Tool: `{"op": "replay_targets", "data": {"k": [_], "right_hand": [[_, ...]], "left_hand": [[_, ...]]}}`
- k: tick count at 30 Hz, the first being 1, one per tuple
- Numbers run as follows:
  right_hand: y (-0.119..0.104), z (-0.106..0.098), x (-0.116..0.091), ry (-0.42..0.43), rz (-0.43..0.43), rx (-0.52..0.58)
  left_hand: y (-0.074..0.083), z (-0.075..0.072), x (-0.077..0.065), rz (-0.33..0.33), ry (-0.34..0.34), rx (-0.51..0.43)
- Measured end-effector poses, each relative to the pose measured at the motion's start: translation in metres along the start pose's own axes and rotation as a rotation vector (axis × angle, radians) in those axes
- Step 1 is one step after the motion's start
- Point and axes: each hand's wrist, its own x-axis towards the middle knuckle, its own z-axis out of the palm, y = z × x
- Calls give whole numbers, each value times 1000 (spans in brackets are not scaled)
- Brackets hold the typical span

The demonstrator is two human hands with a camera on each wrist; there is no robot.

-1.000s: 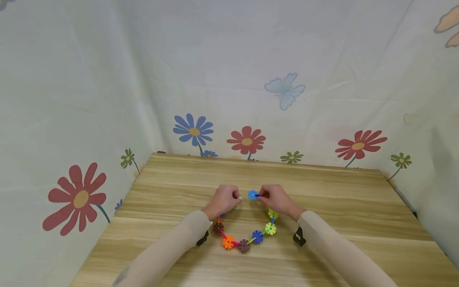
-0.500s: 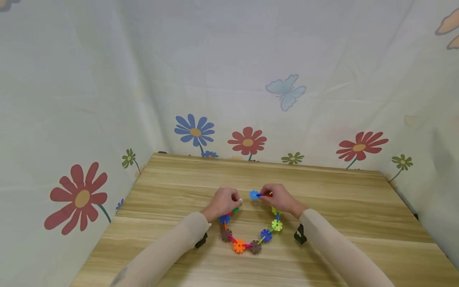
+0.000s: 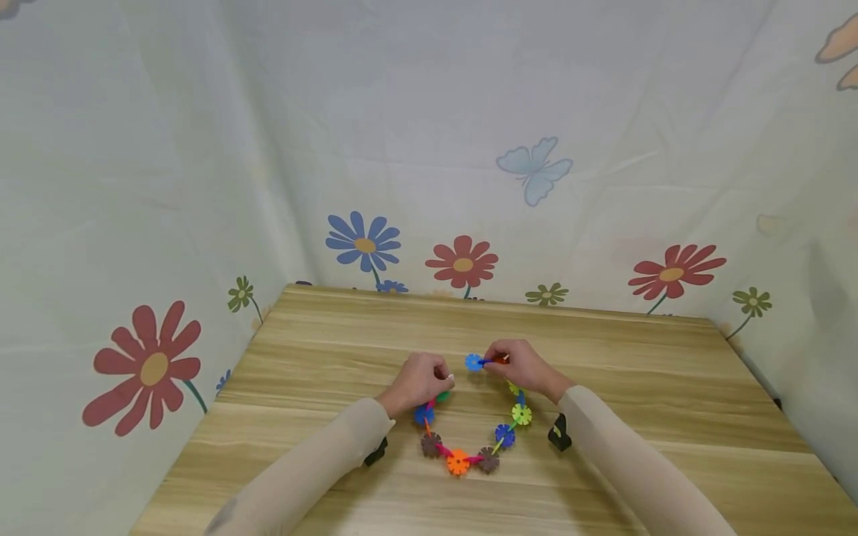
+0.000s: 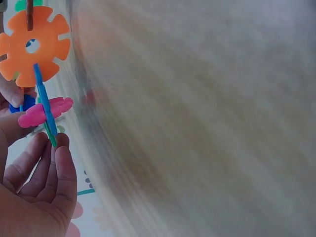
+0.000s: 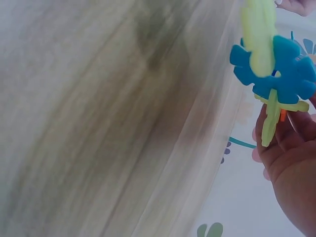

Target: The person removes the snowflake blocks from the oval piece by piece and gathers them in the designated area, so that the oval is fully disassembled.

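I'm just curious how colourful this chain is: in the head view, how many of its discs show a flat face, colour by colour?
Brown discs: 2
Blue discs: 2
Yellow-green discs: 2, one partly hidden by the right hand
Orange disc: 1
Light blue disc: 1
Total: 8, leaving out pieces seen edge-on or largely covered.

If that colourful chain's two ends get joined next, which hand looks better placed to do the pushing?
Probably the right hand: it pinches the chain beside a light blue disc that sticks out, uncovered, toward the left hand, whose grip mostly hides the chain's other end.
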Motion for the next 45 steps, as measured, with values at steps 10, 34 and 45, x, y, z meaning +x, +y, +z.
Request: {"op": "replay_targets", "data": {"k": [10, 34, 45], "right_hand": [[-1, -3, -4, 26, -42, -1], [-15, -5, -1, 77, -162, -38], [-13, -2, 0, 51, -187, 6]], "left_hand": [[6, -6, -2, -50, -11, -106], [21, -4, 24, -228, -123, -623], [18, 0, 27, -225, -131, -610]]}}
